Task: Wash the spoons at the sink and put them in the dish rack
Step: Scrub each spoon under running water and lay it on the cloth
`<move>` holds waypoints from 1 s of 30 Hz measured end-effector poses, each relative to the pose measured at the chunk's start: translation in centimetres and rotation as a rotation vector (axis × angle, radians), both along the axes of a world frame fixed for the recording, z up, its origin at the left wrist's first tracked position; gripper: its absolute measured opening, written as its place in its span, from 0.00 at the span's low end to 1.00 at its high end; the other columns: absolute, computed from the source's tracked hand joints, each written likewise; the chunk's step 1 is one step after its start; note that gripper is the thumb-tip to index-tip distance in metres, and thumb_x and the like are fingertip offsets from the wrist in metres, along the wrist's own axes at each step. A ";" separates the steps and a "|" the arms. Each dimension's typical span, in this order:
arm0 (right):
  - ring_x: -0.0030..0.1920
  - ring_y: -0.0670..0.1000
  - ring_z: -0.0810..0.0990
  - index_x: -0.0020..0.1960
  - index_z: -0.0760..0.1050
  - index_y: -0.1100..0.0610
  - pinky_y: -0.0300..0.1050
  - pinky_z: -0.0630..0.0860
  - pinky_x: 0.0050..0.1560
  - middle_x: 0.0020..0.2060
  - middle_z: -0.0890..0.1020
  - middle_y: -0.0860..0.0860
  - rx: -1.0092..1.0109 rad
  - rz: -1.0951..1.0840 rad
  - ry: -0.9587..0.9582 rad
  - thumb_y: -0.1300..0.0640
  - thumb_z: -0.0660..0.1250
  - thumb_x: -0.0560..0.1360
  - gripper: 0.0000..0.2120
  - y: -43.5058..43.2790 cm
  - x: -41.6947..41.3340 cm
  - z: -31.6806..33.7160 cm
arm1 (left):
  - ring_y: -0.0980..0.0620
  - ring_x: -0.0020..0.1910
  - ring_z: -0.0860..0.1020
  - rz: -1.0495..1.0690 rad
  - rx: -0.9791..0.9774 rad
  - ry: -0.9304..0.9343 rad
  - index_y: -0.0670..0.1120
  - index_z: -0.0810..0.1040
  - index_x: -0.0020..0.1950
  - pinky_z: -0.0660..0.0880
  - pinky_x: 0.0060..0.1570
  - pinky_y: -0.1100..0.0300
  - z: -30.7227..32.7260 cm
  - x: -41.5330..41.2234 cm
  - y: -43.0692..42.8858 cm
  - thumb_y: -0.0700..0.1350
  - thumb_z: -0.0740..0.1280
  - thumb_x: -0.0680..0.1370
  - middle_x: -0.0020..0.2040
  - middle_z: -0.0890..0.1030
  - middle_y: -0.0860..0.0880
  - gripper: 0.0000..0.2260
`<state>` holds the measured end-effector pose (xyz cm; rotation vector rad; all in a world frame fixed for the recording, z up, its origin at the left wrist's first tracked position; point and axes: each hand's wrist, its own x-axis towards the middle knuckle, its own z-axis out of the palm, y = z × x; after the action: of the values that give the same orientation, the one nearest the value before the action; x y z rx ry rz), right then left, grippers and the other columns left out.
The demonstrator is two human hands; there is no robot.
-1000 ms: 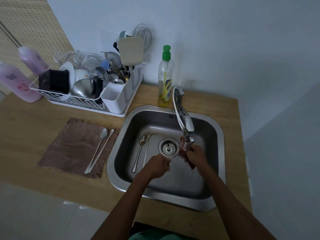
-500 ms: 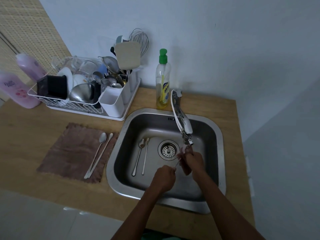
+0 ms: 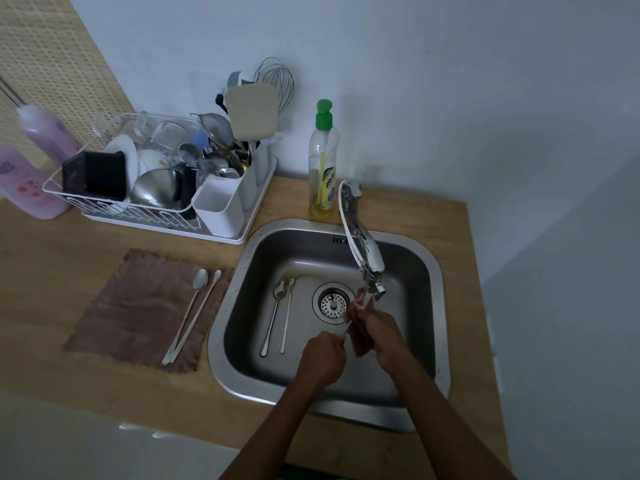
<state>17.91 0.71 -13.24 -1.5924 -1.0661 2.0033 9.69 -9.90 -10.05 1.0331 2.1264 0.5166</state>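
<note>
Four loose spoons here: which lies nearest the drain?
The narrow-bowled metal spoon in the steel sink, right one of that pair, next to the round drain strainer. The wide-bowled spoon lies left of it; two more rest on the brown cloth.

Dim, cool light it was, bluish and flat, colours washed out all round. A broad soft shadow lay across the wall on the right. Weak glints showed on the sink rim and the tap. The worktop edges bowed with wide-angle distortion. The right hand looked soft and smeared; fine detail was grainy in the darker corners.
</note>
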 end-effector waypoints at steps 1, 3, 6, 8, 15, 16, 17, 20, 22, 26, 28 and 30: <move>0.45 0.50 0.86 0.54 0.83 0.58 0.45 0.80 0.49 0.42 0.88 0.53 0.001 -0.017 -0.002 0.53 0.70 0.77 0.10 0.2 0.0 0.1 | 0.39 0.50 0.80 -0.005 0.001 -0.010 0.35 0.79 0.50 0.74 0.47 0.53 0.1 0.0 0.0 0.47 0.54 0.84 0.49 0.82 0.36 0.20; 0.42 0.48 0.86 0.52 0.83 0.59 0.39 0.78 0.42 0.42 0.88 0.53 0.030 -0.072 -0.018 0.52 0.71 0.76 0.10 0.4 -0.1 0.3 | 0.40 0.51 0.80 -0.012 0.002 -0.020 0.34 0.79 0.51 0.74 0.49 0.53 0.4 0.3 0.0 0.46 0.54 0.84 0.50 0.82 0.37 0.19; 0.39 0.46 0.86 0.52 0.83 0.59 0.35 0.76 0.35 0.42 0.88 0.52 0.080 -0.035 -0.061 0.53 0.68 0.79 0.10 0.1 -0.4 0.8 | 0.40 0.50 0.81 -0.001 0.007 -0.037 0.35 0.80 0.49 0.73 0.46 0.56 0.5 0.1 0.0 0.45 0.54 0.84 0.49 0.82 0.37 0.19; 0.39 0.48 0.85 0.51 0.82 0.57 0.36 0.76 0.34 0.41 0.87 0.51 0.115 0.026 -0.113 0.52 0.66 0.80 0.10 0.1 -0.4 1.0 | 0.40 0.49 0.81 -0.004 0.006 -0.059 0.34 0.79 0.47 0.72 0.43 0.58 0.5 -0.2 0.0 0.45 0.55 0.84 0.47 0.82 0.36 0.19; 0.44 0.49 0.82 0.51 0.82 0.58 0.41 0.73 0.39 0.43 0.86 0.53 0.113 0.060 -0.180 0.54 0.64 0.81 0.10 0.3 -1.0 1.1 | 0.44 0.47 0.80 -0.017 -0.027 -0.102 0.36 0.80 0.49 0.71 0.43 0.59 0.1 -0.7 0.5 0.45 0.55 0.84 0.48 0.82 0.38 0.18; 0.43 0.49 0.83 0.50 0.82 0.58 0.41 0.74 0.38 0.43 0.86 0.53 0.100 0.055 -0.168 0.55 0.64 0.80 0.09 0.5 -0.9 1.3 | 0.46 0.44 0.80 -0.020 -0.029 -0.112 0.37 0.80 0.49 0.70 0.41 0.61 0.0 -0.9 0.6 0.45 0.55 0.83 0.48 0.82 0.39 0.17; 0.42 0.49 0.83 0.50 0.83 0.59 0.41 0.76 0.39 0.41 0.86 0.53 0.098 0.024 -0.156 0.57 0.65 0.79 0.08 0.7 -0.9 1.5 | 0.49 0.41 0.78 -0.027 -0.031 -0.120 0.38 0.79 0.49 0.69 0.40 0.62 0.0 -0.8 0.7 0.45 0.55 0.83 0.46 0.81 0.40 0.17; 0.38 0.51 0.83 0.49 0.84 0.61 0.47 0.80 0.45 0.36 0.86 0.55 0.104 -0.029 -0.157 0.59 0.66 0.78 0.09 1.3 -1.0 1.6 | 0.51 0.37 0.75 0.024 -0.038 -0.219 0.36 0.79 0.46 0.71 0.40 0.59 0.1 -0.6 0.9 0.45 0.55 0.83 0.39 0.78 0.43 0.17; 0.38 0.51 0.84 0.50 0.83 0.60 0.45 0.80 0.41 0.38 0.86 0.55 0.062 0.033 -0.157 0.57 0.64 0.80 0.10 1.0 -1.2 1.9 | 0.48 0.38 0.76 0.027 -0.032 -0.215 0.36 0.79 0.45 0.70 0.40 0.59 -0.1 -0.9 0.9 0.44 0.55 0.83 0.41 0.81 0.40 0.17; 0.39 0.52 0.86 0.53 0.83 0.61 0.45 0.81 0.39 0.41 0.87 0.55 0.010 -0.029 -0.140 0.55 0.66 0.78 0.11 1.4 -1.1 1.3 | 0.48 0.38 0.77 -0.040 -0.009 -0.219 0.38 0.79 0.44 0.68 0.39 0.61 -0.1 -1.3 0.9 0.43 0.56 0.82 0.39 0.79 0.40 0.15; 0.39 0.52 0.85 0.49 0.84 0.59 0.45 0.80 0.40 0.39 0.87 0.55 0.039 -0.035 -0.187 0.52 0.64 0.79 0.13 1.0 -1.3 1.2 | 0.52 0.35 0.74 -0.049 -0.018 -0.242 0.39 0.78 0.42 0.68 0.38 0.60 0.2 -1.2 1.0 0.43 0.57 0.81 0.34 0.76 0.45 0.15; 0.43 0.53 0.85 0.47 0.85 0.58 0.47 0.79 0.47 0.39 0.87 0.55 0.077 0.018 -0.209 0.49 0.62 0.80 0.17 0.1 -1.2 1.4 | 0.54 0.31 0.71 -0.016 -0.040 -0.306 0.42 0.76 0.39 0.68 0.34 0.60 0.4 -1.7 0.9 0.44 0.56 0.82 0.31 0.73 0.50 0.15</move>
<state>16.67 0.85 -11.83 -1.7870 -1.2216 1.8129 7.98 -9.05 -9.62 0.8857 1.8497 0.5823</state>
